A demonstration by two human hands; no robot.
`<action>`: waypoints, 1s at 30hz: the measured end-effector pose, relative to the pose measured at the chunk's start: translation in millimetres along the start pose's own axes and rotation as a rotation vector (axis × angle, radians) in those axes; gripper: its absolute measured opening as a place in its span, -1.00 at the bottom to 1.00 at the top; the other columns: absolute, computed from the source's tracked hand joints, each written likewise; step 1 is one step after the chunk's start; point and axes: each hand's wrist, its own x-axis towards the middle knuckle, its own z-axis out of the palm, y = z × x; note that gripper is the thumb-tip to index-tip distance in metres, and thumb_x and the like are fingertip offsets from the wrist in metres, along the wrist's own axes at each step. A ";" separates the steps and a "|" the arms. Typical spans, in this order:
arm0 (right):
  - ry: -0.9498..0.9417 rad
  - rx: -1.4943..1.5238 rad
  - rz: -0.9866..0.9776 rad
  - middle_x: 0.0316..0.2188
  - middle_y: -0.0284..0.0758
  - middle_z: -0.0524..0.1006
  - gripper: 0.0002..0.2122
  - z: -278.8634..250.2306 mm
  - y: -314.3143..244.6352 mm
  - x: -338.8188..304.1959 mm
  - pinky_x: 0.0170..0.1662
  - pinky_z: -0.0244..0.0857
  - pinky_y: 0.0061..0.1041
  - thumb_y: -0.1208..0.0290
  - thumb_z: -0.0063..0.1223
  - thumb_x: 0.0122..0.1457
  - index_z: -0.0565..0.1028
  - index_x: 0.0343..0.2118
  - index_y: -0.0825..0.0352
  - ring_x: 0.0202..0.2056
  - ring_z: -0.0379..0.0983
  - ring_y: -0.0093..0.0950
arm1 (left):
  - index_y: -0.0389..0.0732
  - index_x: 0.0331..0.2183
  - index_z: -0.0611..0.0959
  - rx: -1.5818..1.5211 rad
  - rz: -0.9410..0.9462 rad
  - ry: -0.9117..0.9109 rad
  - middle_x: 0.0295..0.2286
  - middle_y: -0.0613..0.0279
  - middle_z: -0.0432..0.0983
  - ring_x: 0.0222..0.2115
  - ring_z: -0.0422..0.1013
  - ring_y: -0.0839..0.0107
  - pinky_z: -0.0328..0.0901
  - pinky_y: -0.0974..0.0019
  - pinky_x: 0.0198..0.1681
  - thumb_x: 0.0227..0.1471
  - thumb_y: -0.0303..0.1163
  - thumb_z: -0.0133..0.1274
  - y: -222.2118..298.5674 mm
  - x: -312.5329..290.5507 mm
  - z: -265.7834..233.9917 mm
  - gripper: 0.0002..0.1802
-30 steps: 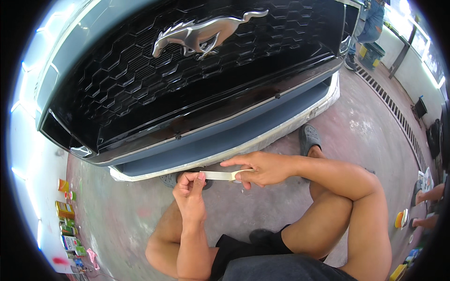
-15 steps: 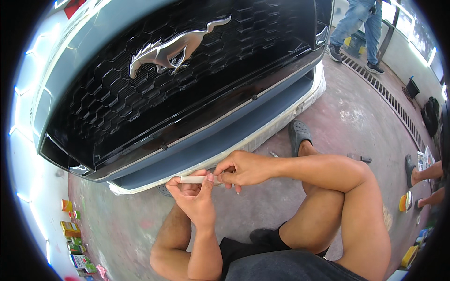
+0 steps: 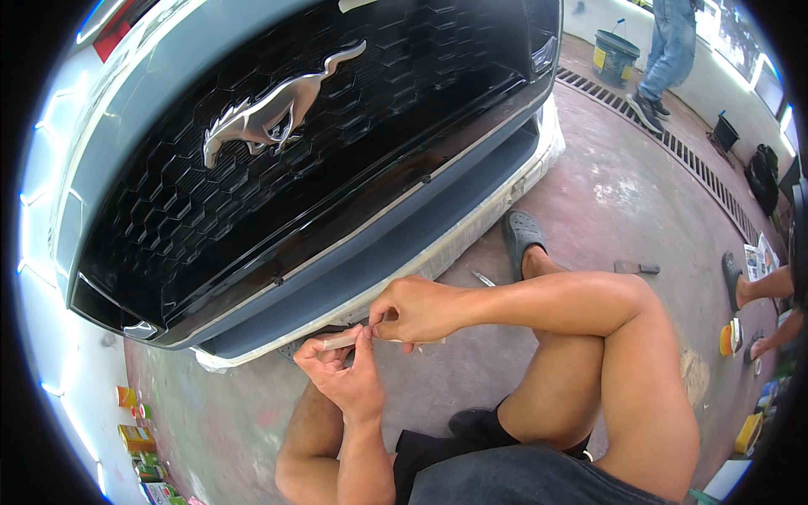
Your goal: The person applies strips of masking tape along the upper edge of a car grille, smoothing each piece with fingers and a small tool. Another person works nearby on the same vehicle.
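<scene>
Both my hands meet in front of the lower edge of a car's front bumper. My left hand is closed on a narrow, pale cream strip, held between thumb and fingers; it looks like masking tape. With curled fingers, my right hand pinches at the strip's right end, against the left fingertips. A pale piece also shows beneath the right hand's fingers. Just above, the bumper's lower lip is covered in whitish masking. Over it rises the black honeycomb grille with a silver horse emblem.
On the floor lie a scraper-like tool and a thin pale tool. Cans line the left side. A floor grate, a bucket and a standing person are at back right. Another person's legs show at right.
My view has shifted, bringing the bucket into sight. The strip has tilted and shows shorter between my fingers, and my hands have moved slightly down the picture. The standing person has stepped along the grate.
</scene>
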 end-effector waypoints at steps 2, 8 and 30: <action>0.025 -0.075 -0.022 -0.47 -0.08 0.64 -0.78 1.4 -3.4 0.1 -0.38 0.49 -0.35 0.36 0.09 0.24 0.64 -0.24 0.42 -0.48 0.66 -0.35 | -0.15 -0.12 0.19 -0.003 -0.038 0.003 -0.29 -0.11 0.60 -0.26 0.59 0.32 0.49 0.31 -0.15 0.08 -0.70 0.24 0.8 2.4 0.9 -0.43; 0.322 -0.500 -0.370 -0.43 0.04 0.63 -0.87 23.8 -3.7 18.8 -0.29 0.51 -0.19 0.48 0.10 0.11 0.63 -0.37 0.40 -0.30 0.66 -0.17 | -0.15 -0.12 0.20 -0.088 -0.078 0.134 -0.26 -0.12 0.57 -0.29 0.56 0.38 0.47 0.34 -0.21 0.08 -0.70 0.23 2.9 13.7 4.3 -0.44; -0.263 -0.743 -0.055 -0.33 0.10 0.62 -0.64 180.0 241.9 15.9 -0.15 0.50 -0.08 0.18 0.09 0.25 0.58 -0.12 0.44 -0.25 0.62 0.01 | -0.03 0.09 0.22 -0.711 -0.206 -0.079 0.15 -0.37 0.37 0.17 0.37 -0.13 0.27 0.03 0.19 0.15 -0.45 0.05 52.7 67.0 -26.0 -0.47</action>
